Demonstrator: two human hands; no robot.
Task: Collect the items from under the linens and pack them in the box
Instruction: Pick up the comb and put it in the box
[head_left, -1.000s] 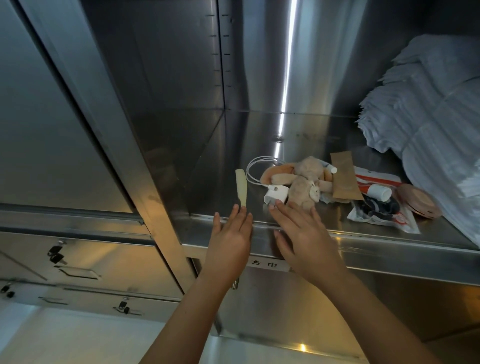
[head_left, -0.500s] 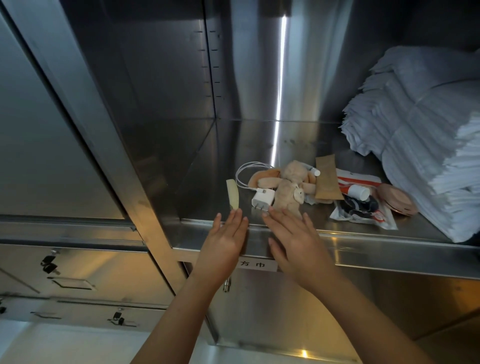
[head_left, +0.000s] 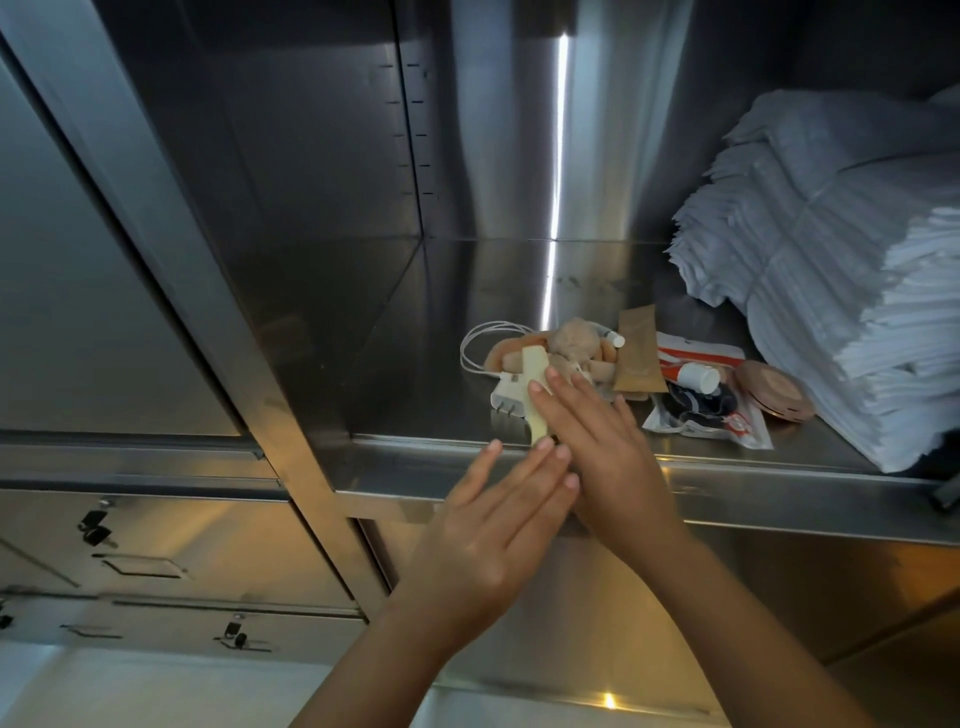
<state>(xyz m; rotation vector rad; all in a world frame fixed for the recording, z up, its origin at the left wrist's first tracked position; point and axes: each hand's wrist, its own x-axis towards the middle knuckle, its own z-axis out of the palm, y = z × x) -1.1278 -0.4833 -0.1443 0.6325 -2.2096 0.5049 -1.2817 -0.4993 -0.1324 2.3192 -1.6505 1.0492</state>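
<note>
Charger (head_left: 505, 399), plush toy (head_left: 574, 340) and packets (head_left: 638, 353) crowd just beyond the right hand (head_left: 605, 447), which pinches a pale strip (head_left: 535, 371) pointing lengthwise away. The left hand (head_left: 493, 525) lies flat beside it, fingers together.

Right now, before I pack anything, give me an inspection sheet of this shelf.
Surface: steel shelf, reflective.
Job's things: pale strip, white charger, plush toy, brown sachet, capped tube, plastic pouch, round compact; box not seen.
Clutter: stacked linens at right.
Grips: left hand open, fingertips at the strip's lower end; right hand fingers lie on the strip, pinch unclear.
Cables: charger cable looped on shelf behind the charger.
Surroundings: keyed drawer fronts lower left.
</note>
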